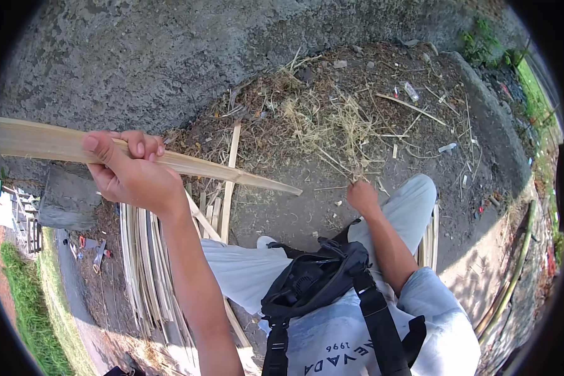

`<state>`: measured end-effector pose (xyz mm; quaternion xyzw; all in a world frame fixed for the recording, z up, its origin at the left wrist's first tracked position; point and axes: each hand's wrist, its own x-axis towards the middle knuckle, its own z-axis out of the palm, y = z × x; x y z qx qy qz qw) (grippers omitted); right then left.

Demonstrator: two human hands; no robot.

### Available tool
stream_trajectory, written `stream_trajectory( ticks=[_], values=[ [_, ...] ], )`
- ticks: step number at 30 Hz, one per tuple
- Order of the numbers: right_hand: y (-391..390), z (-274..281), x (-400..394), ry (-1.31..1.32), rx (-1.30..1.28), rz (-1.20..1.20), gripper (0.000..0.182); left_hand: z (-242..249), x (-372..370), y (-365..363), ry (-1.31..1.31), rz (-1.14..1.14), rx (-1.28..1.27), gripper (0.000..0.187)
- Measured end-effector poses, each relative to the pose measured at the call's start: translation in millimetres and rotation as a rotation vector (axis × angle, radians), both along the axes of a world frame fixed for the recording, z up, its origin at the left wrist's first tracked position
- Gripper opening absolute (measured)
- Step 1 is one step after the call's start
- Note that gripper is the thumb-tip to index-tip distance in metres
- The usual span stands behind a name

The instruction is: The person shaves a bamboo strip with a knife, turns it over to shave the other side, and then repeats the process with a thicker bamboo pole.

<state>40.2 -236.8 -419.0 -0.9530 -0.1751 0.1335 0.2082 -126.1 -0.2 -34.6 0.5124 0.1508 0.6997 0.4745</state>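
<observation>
- Left hand [135,166]: closed round long wooden strip [200,167], thumb on top; strip raised, running from left edge to a tapered tip over the ground.
- Right hand [362,197]: low, fingers curled, by the right knee, at edge of pale shavings [332,119]; can't tell if it grips anything.
- Stack of strips [147,269]: on ground, below left hand.
- Black bag [316,276]: at the lap.
- Rough wall [144,56]: beyond the shavings.

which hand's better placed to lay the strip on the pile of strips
Left, I'd judge: the left hand has its grip on the strip and is nearer the pile. The right hand is away from both.
</observation>
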Motion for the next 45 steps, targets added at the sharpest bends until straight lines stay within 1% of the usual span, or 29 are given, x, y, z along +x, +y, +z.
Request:
stream_trajectory(
  ticks=[1, 4, 7, 10, 13, 14, 16, 19, 22, 25, 28, 29, 32, 33, 36, 39, 42, 45],
  values=[
    [-6, 1, -7, 0.056, -0.078, 0.071, 0.047, 1, 1, -1, 0.008, 0.008, 0.000, 0.046],
    [-10, 11, -15, 0.095, -0.215, 0.180, 0.051, 2, 1, -2, 0.011, 0.021, 0.002, 0.046],
    [-8, 2, -9, 0.133, -0.236, 0.175, 0.054, -1, -4, 0, 0.020, 0.017, 0.016, 0.045],
    [-9, -7, -7, 0.090, -0.313, 0.207, 0.052, 0, -4, 3, 0.016, 0.023, 0.020, 0.045],
    [-4, -24, -2, -0.001, -0.336, 0.141, 0.051, -1, -4, 6, 0.016, 0.026, 0.010, 0.045],
    [-2, -28, 2, -0.030, -0.257, 0.066, 0.051, -1, -5, 7, 0.015, 0.024, 0.009, 0.045],
    [5, -20, 9, -0.088, -0.099, -0.085, 0.051, -1, -5, 8, 0.017, 0.021, 0.015, 0.044],
    [14, 4, 18, -0.103, -0.028, -0.197, 0.050, -1, -8, 9, 0.012, 0.030, 0.014, 0.043],
    [3, 12, 6, -0.143, 0.040, -0.133, 0.051, -1, -11, 13, 0.010, 0.026, 0.000, 0.043],
    [-10, 4, -3, -0.091, 0.025, -0.122, 0.052, -3, -15, 14, 0.007, 0.022, -0.002, 0.042],
    [-11, 6, -3, 0.028, -0.003, -0.147, 0.047, -5, -16, 18, -0.006, 0.001, 0.004, 0.043],
    [-12, 2, -2, 0.040, 0.037, -0.140, 0.048, -4, -16, 20, -0.013, -0.010, 0.011, 0.044],
    [-10, -5, 2, 0.062, 0.145, -0.135, 0.049, 5, -6, 19, 0.012, -0.142, -0.003, 0.043],
    [-10, -5, -1, 0.065, 0.163, -0.143, 0.048, 8, 0, 23, 0.013, -0.229, -0.010, 0.038],
    [-11, -6, -3, 0.088, 0.188, -0.153, 0.047, 19, 14, 25, 0.361, -0.169, 0.129, 0.034],
    [-13, -12, -4, 0.108, 0.201, -0.147, 0.047, 27, 33, 12, 0.419, -0.237, 0.284, 0.045],
    [-15, -12, -4, 0.129, 0.214, -0.131, 0.047, 28, 50, 23, 0.466, -0.294, 0.354, 0.048],
    [-16, -9, -4, 0.162, 0.230, -0.142, 0.047, 26, 65, 34, 0.437, -0.383, 0.315, 0.046]
  ],
)
